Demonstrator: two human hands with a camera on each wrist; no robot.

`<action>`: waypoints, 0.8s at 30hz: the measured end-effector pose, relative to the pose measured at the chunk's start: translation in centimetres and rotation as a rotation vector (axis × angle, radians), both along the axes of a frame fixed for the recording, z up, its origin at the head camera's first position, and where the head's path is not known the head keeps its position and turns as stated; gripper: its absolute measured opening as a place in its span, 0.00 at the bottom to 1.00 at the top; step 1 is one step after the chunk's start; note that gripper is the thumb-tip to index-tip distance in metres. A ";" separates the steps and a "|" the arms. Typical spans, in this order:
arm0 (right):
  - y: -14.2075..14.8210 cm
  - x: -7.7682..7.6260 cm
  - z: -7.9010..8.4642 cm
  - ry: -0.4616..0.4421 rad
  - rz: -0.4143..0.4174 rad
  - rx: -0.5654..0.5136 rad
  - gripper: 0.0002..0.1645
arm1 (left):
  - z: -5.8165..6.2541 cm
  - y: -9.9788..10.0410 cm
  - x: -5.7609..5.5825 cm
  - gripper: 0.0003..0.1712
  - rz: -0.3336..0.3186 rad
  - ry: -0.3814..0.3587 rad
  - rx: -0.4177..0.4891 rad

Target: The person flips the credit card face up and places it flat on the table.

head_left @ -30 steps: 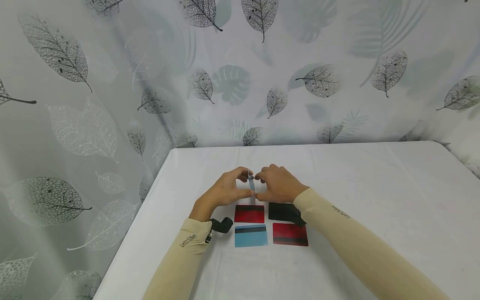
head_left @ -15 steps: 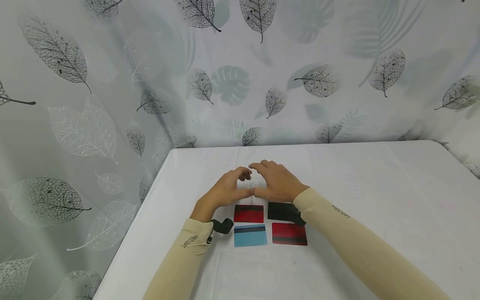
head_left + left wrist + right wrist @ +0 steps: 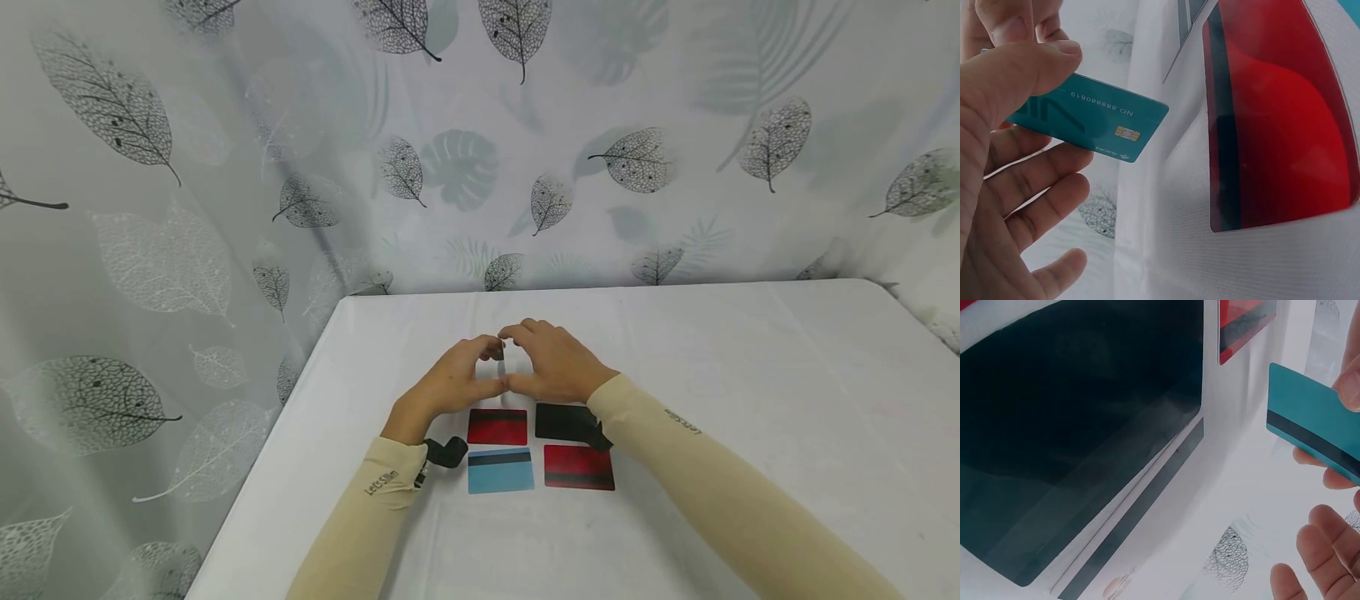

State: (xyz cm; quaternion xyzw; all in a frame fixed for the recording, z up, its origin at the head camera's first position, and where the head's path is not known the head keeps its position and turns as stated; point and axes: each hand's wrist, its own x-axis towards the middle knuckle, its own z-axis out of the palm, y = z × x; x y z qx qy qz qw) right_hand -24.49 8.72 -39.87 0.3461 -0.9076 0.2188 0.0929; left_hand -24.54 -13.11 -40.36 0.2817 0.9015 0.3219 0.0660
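Observation:
In the head view my left hand (image 3: 452, 373) and right hand (image 3: 557, 364) meet above the table, thumb tips together. Between them stands a teal bank card (image 3: 1094, 115), almost edge-on from above. The left wrist view shows its chip side, with my left thumb pressed on that face and the other left fingers spread loosely. The right wrist view shows its striped back, a thumb on that face and fingertips beyond its lower edge. My right index finger curves over the top. Overlapping fingers hide part of the grip.
Below the hands lie a red card (image 3: 497, 427), a black card (image 3: 558, 423), a light blue card (image 3: 501, 472) and a second red card (image 3: 579, 467), in two rows on a white-covered table (image 3: 750, 400). A leaf-patterned curtain (image 3: 315, 125) hangs behind and at the left.
My right hand has moved to the left, its thumb and index finger meeting the left hand at the card. The card has turned closer to edge-on. The lying cards are unmoved.

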 end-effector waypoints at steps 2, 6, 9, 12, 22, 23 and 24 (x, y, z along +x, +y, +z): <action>0.0 -0.1 0.0 -0.008 -0.001 0.004 0.33 | 0.0 0.0 0.0 0.34 0.003 0.004 -0.011; -0.1 -0.2 -0.1 -0.026 -0.018 0.010 0.32 | 0.0 0.0 0.1 0.35 0.012 0.015 -0.023; -0.1 -0.1 0.0 -0.038 -0.026 0.010 0.32 | -0.1 0.0 0.2 0.36 0.026 0.021 -0.036; -0.2 -0.1 0.0 -0.038 -0.028 0.007 0.31 | -0.2 0.0 0.2 0.35 0.036 0.024 -0.047; 0.0 0.1 0.0 -0.060 -0.039 0.002 0.30 | -0.4 -0.3 0.2 0.33 0.034 -0.003 -0.022; 0.0 0.1 0.0 -0.066 -0.040 0.002 0.30 | -0.4 -0.4 0.2 0.33 0.036 -0.001 -0.026; 0.1 0.1 0.1 -0.074 -0.042 0.001 0.30 | -0.4 -0.4 0.2 0.33 0.041 -0.002 -0.029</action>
